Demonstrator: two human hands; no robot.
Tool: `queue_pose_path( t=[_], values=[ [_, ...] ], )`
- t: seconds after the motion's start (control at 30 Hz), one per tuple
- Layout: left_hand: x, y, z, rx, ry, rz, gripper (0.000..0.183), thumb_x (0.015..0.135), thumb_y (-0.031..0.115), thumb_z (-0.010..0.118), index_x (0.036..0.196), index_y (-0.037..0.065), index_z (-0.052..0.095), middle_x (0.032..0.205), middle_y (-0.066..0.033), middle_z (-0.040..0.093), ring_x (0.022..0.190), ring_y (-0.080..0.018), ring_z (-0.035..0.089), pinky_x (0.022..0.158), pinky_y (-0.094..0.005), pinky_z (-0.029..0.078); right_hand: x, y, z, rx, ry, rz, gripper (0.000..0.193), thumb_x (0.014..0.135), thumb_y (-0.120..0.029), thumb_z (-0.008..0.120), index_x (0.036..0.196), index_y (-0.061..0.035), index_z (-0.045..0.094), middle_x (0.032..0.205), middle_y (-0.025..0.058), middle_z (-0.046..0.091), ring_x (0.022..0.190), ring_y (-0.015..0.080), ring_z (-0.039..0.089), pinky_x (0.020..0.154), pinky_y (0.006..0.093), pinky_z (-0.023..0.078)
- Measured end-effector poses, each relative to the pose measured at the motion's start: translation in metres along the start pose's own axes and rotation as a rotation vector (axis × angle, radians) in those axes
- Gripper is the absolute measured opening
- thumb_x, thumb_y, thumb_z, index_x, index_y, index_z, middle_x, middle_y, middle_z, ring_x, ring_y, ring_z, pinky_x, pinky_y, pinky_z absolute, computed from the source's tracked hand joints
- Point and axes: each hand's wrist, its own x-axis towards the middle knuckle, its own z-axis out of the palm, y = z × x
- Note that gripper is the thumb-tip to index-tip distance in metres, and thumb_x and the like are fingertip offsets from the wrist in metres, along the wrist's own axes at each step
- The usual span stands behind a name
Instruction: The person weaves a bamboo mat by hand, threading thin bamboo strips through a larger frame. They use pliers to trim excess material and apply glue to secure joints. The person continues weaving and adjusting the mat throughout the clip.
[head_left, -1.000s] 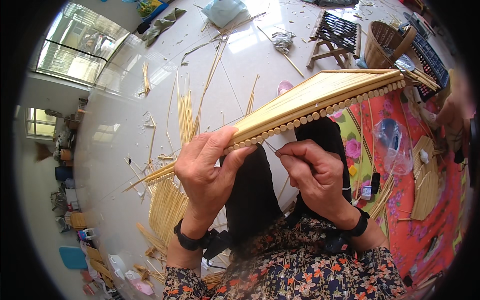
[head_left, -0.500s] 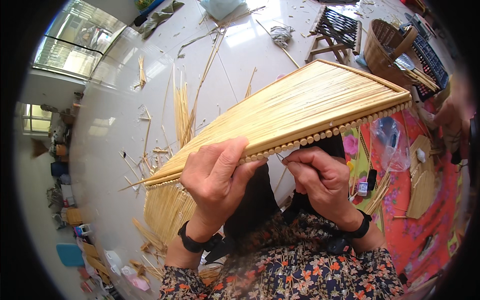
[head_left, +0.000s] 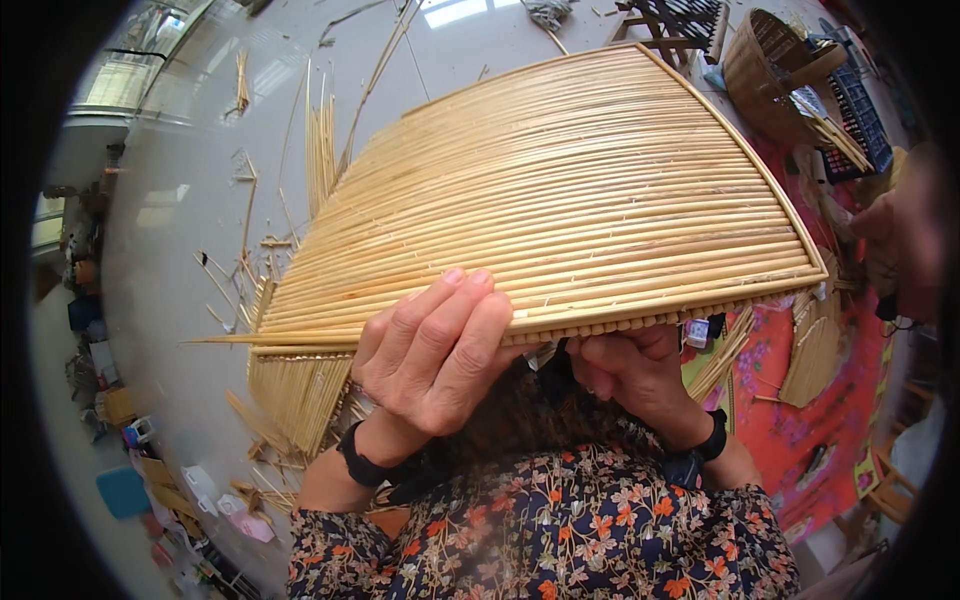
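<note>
Head view shows a fan-shaped panel (head_left: 560, 190) of pale reeds held up flat over the lap, filling the middle of the scene. Left hand (head_left: 430, 360) is closed on the panel's near edge, fingers curled over the top and thumb hidden beneath. Right hand (head_left: 630, 370) sits under that same edge just to the right; its grip is mostly hidden, so I cannot tell whether it pinches the edge or only props it.

Both hands hold one edge, so the wide far side hangs unsupported and could sag or tip. Thin reeds might split or slip out of their binding if the left grip squeezes hard. The pointed left tip could catch on the loose reed bundle (head_left: 300, 385) lying on the floor (head_left: 180, 250) below it.

No label can be made out. Small white and pink packages (head_left: 230, 505) lie on the floor at the near left, beside a flat blue square (head_left: 122, 492). A woven basket (head_left: 770, 70) stands far right, and a red flowered mat (head_left: 800, 420) lies to the right.
</note>
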Motion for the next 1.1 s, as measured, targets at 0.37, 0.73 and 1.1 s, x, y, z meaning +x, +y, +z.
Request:
queue_pose_path(
  t=[0.37,0.73,1.1],
  values=[
    [-0.013,-0.007,-0.013,-0.059,-0.118,0.024,0.041,0.094,0.035,0.086,0.122,0.007,0.074,0.121,-0.0094,0.081,0.114,-0.0275,0.078,0.093,-0.0333,0.056,-0.005,0.012,0.005,-0.025,0.003,0.063,0.013,0.109,-0.012,0.072,0.115,-0.0035,0.079,0.076,0.0001,0.070,0.061,0.0070,0.059,0.056,0.0241,0.046],
    [-0.019,-0.010,-0.014,-0.063,-0.151,0.074,0.037,0.095,0.032,0.086,0.119,0.006,0.075,0.124,-0.0103,0.080,0.116,-0.0269,0.076,0.094,-0.0332,0.057,-0.009,0.031,-0.015,-0.136,-0.096,0.030,0.011,0.109,-0.012,0.069,0.111,-0.0024,0.075,0.077,0.0027,0.067,0.071,0.0133,0.063,0.067,0.0303,0.050],
    [-0.020,-0.012,-0.016,-0.108,-0.169,0.065,0.036,0.094,0.028,0.085,0.120,0.006,0.075,0.126,-0.0111,0.079,0.118,-0.0276,0.076,0.096,-0.0342,0.057,-0.011,0.039,-0.029,-0.429,-0.156,0.004,0.021,0.111,-0.023,0.069,0.114,-0.0024,0.072,0.082,0.0067,0.070,0.076,0.0171,0.065,0.074,0.0340,0.054]
  ],
)
